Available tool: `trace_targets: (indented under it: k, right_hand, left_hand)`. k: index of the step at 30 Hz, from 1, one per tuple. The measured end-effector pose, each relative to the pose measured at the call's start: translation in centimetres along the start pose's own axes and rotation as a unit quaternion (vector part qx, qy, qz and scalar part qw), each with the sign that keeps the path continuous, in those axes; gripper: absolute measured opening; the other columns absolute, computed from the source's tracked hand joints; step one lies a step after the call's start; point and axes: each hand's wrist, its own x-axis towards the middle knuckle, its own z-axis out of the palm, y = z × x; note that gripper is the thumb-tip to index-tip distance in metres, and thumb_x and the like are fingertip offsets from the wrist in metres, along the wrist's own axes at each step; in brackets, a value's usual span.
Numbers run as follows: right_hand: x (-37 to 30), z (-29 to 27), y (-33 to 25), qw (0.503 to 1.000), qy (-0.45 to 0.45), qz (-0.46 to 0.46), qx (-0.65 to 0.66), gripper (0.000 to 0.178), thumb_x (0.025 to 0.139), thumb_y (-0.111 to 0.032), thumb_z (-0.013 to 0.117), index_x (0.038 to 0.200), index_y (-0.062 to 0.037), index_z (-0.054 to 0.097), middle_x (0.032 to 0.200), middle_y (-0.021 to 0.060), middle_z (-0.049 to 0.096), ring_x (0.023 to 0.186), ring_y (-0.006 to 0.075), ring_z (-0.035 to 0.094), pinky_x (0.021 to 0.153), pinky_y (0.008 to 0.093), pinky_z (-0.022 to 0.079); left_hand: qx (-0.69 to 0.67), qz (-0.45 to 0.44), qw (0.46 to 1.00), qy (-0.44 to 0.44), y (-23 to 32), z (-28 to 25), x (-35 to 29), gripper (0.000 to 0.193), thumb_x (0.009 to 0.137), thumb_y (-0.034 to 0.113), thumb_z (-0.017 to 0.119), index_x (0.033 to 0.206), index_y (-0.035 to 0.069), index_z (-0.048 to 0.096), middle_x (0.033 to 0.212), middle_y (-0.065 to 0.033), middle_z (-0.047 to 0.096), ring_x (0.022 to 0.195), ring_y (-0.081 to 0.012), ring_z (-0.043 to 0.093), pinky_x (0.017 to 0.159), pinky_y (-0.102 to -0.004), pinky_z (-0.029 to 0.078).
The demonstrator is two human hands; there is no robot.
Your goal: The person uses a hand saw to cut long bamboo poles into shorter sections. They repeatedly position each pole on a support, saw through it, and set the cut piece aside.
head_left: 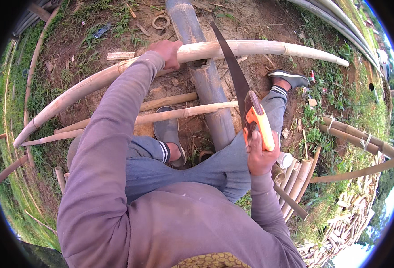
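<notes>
A long pale bamboo pole (246,48) lies crosswise over a thick grey log-like beam (211,89). My left hand (166,52) is closed round the pole, just left of the beam. In my right hand (262,154) is a hand saw (235,67), gripped by its orange handle. Its dark blade points up and away from me, its far part passing over the pole in this view; whether it touches the bamboo I cannot tell. Nearer to me, a thinner bamboo pole (185,111) and a browner one (165,102) lie across, left of the saw handle.
My shoes (165,127) stand on dirt either side of the beam. Cut bamboo lengths (295,183) are stacked by my right hand. Tied bamboo (358,136) lies farther right, with split scraps (340,232) below. More poles (335,20) run along the far right.
</notes>
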Motion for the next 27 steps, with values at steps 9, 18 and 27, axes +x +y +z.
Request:
trace_targets:
  k: [9, 18, 27]
  right_hand:
    - [16.3, 10.7, -0.3, 0.994, 0.036, -0.104, -0.022, 0.022, 0.104, -0.016, 0.078, 0.108, 0.0029, 0.070, 0.082, 0.0018, 0.069, 0.075, 0.0064, 0.064, 0.065, 0.0259, 0.053]
    - [-4.7, -2.3, -0.1, 0.999, 0.020, -0.027, 0.011, 0.022, 0.102, -0.010, 0.075, 0.115, 0.0057, 0.067, 0.086, 0.0095, 0.074, 0.066, 0.0111, 0.067, 0.062, 0.0288, 0.053]
    - [15.3, 9.7, 0.3, 0.995, 0.039, -0.089, 0.009, 0.024, 0.099, -0.018, 0.083, 0.107, 0.0003, 0.069, 0.074, 0.0088, 0.069, 0.065, 0.0121, 0.062, 0.063, 0.0323, 0.052]
  left_hand:
    - [-0.045, 0.076, 0.996, -0.019, 0.1, -0.3, 2.8, 0.070, 0.071, 0.028, 0.088, 0.136, 0.012, 0.068, 0.125, -0.0170, 0.076, 0.118, -0.0373, 0.072, 0.102, -0.0465, 0.057]
    - [-0.142, 0.097, 0.979, -0.107, -3.2, 0.7, 4.5, 0.071, 0.063, 0.024, 0.090, 0.130, 0.006, 0.072, 0.118, -0.0168, 0.078, 0.110, -0.0324, 0.074, 0.097, -0.0427, 0.057]
    - [-0.156, 0.101, 0.967, -0.176, -2.4, 0.0, 6.5, 0.080, 0.064, 0.023, 0.092, 0.139, 0.007, 0.067, 0.123, -0.0131, 0.077, 0.115, -0.0265, 0.071, 0.103, -0.0391, 0.053]
